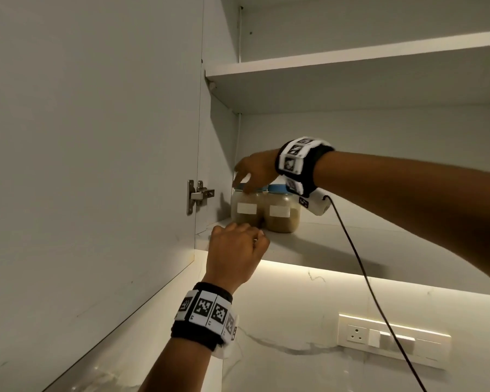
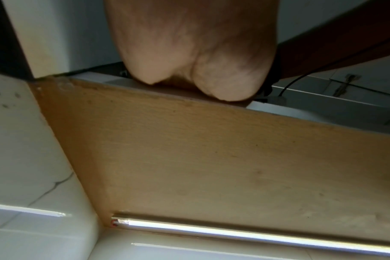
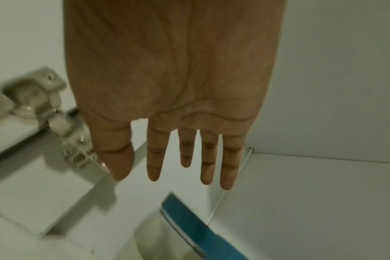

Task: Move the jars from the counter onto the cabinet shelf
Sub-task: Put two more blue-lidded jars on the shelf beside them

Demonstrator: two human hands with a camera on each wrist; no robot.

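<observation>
Two clear jars with blue lids and white labels stand side by side at the left end of the lower cabinet shelf [image 1: 337,244]. Both hold a tan filling. My right hand [image 1: 249,176] reaches in over the left jar [image 1: 245,207], fingers straight, fingertips at its lid. The right jar [image 1: 283,213] stands just under that wrist. In the right wrist view my right hand [image 3: 158,167] is spread flat above a blue lid [image 3: 189,221], holding nothing. My left hand [image 1: 238,250] is curled into a fist at the shelf's front edge, below the jars. The left wrist view shows only my left hand's [image 2: 189,52] palm heel; its fingers are hidden.
The cabinet door [image 1: 96,165] stands open at the left on a metal hinge [image 1: 198,195]. An upper shelf [image 1: 351,66] spans above. A black cable [image 1: 359,267] hangs from my right wrist. A socket strip [image 1: 391,338] is on the marble wall below; a light strip [image 2: 234,230] runs under the shelf.
</observation>
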